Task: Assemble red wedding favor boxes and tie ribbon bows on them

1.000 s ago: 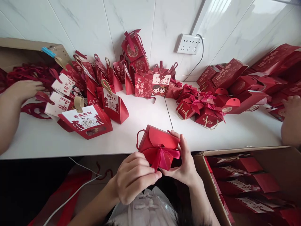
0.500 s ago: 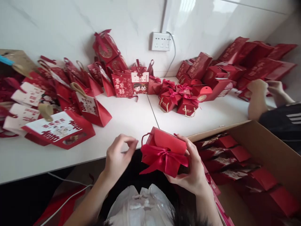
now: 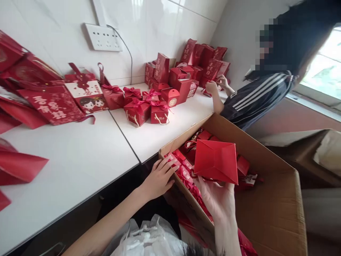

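Note:
My right hand (image 3: pixel 217 199) grips a red gift box (image 3: pixel 216 160) over the cardboard carton (image 3: pixel 277 209). The box's plain folded bottom faces me, so its front and bow are hidden. Spread over the carton's near-left edge, my left hand (image 3: pixel 161 177) has its fingers apart, with the fingertips at a row of red boxes with ribbons (image 3: pixel 186 174) inside. Other red packages lie deeper in the carton, partly covered by the held box.
On the white table (image 3: pixel 90 156) stand small bow-tied boxes (image 3: pixel 137 112), a bag with cartoon figures (image 3: pixel 93 101) and several red bags (image 3: pixel 53 103). A co-worker (image 3: pixel 258 96) handles something at the far right. A socket panel (image 3: pixel 103 37) with a cable is on the wall.
The view has swung right. My right hand has carried the gift box from the table's front edge to above the carton and turned its bottom toward me. My left hand has come to the carton's edge.

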`<state>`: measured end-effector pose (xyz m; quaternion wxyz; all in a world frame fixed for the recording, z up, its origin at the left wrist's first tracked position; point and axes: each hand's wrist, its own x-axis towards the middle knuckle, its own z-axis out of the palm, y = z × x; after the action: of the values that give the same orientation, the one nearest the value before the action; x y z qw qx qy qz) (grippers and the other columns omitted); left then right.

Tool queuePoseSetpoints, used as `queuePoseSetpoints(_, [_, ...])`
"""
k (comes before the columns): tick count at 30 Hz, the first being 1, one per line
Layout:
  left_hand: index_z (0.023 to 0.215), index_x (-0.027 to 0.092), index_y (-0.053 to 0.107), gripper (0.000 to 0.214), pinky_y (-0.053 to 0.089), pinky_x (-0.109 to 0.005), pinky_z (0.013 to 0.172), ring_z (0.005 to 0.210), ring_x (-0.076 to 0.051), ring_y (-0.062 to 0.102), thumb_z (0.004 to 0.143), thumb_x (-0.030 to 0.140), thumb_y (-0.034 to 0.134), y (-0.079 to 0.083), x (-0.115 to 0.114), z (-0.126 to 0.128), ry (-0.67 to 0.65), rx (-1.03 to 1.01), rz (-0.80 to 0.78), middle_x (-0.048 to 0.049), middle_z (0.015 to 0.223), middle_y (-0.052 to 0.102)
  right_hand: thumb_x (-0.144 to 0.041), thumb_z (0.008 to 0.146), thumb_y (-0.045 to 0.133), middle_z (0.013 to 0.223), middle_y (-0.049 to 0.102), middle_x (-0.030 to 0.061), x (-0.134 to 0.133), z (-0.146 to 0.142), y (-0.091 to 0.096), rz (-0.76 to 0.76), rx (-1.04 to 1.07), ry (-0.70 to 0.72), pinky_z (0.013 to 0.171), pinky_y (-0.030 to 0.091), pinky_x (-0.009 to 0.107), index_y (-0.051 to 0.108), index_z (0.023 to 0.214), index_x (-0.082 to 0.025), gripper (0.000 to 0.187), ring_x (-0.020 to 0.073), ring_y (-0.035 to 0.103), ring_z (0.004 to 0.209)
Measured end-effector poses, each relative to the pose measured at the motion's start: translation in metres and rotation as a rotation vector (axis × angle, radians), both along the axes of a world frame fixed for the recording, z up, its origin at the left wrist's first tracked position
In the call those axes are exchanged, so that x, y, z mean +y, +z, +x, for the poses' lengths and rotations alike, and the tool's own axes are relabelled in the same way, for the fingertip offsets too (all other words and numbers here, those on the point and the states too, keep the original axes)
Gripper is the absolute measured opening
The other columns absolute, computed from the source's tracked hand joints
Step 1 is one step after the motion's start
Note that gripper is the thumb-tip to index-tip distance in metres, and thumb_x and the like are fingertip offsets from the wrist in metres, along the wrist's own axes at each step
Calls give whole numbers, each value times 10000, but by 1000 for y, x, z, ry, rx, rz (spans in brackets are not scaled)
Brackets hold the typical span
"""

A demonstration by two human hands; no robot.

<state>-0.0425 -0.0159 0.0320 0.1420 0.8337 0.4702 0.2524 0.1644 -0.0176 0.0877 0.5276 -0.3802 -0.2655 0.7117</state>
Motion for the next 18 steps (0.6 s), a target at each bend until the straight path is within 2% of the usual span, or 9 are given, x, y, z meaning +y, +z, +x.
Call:
queuePoseSetpoints(2, [1232, 218, 543, 423, 352, -514, 1023, 1299, -315, 424, 820, 124, 521, -4, 2, 3, 24, 12, -8, -101, 1298, 568, -654, 872, 292, 1174, 634, 140, -1, 4, 1, -13, 11, -16, 1110, 304, 490, 559, 1233, -177, 656, 254, 536, 1224])
queuePoseSetpoints(5, [1211, 254, 563, 410, 369, -474, 997, 1275, -285, 443, 837, 108, 482, -7, 5, 4, 50, -12, -6, -75, 1240, 601, -638, 882, 239, 1261, 595, 122, -2, 5, 5, 8, -33, -14, 1113, 290, 497, 543, 1263, -210, 648, 257, 494, 1270])
queuePoseSetpoints(9, [1227, 247, 552, 442, 382, -437, 998, 1280, -274, 434, 819, 96, 474, -14, 4, 5, 44, -58, 6, -73, 1206, 608, -647, 867, 270, 1361, 537, 60, -4, 0, 8, -57, 21, -12, 1118, 274, 494, 592, 1207, -273, 599, 266, 475, 1289])
queuePoseSetpoints(11, [1264, 222, 516, 451, 379, -438, 1005, 1292, -278, 424, 824, 130, 470, -14, 0, 5, 81, -147, 34, -93, 1233, 590, -655, 866, 273, 1364, 537, 42, -5, -4, 9, -79, 53, 2, 1107, 296, 504, 605, 1186, -289, 589, 265, 475, 1289])
queuePoseSetpoints(13, [1296, 220, 484, 468, 354, -456, 1020, 1300, -294, 422, 829, 208, 473, -7, -7, 6, 106, -277, 139, -108, 1271, 573, -668, 871, 228, 1364, 535, 49, -6, -8, 10, -75, 37, 43, 1082, 340, 513, 590, 1205, -282, 626, 263, 461, 1301])
queuePoseSetpoints(15, [1279, 311, 509, 462, 300, -460, 1053, 1280, -299, 455, 818, 327, 501, 6, -13, 6, -6, -341, 248, -61, 1270, 593, -678, 870, 192, 1367, 530, 67, -7, -11, 10, -96, 11, 91, 1069, 358, 514, 577, 1220, -258, 669, 265, 455, 1306])
queuePoseSetpoints(17, [1250, 417, 528, 457, 226, -443, 1092, 1265, -295, 481, 797, 474, 529, 24, -15, 7, -173, -296, 250, -2, 1255, 618, -675, 866, 208, 1364, 534, 63, -8, -13, 8, -143, 12, 91, 1067, 356, 507, 588, 1199, -257, 655, 262, 475, 1289])
queuePoseSetpoints(18, [1287, 416, 502, 502, 189, -438, 1108, 1279, -298, 469, 799, 535, 517, 34, -14, 6, -183, -262, 196, -7, 1288, 601, -671, 863, 229, 1356, 543, 55, -9, -12, 7, -163, 20, 73, 1058, 366, 511, 600, 1178, -266, 632, 264, 495, 1271])
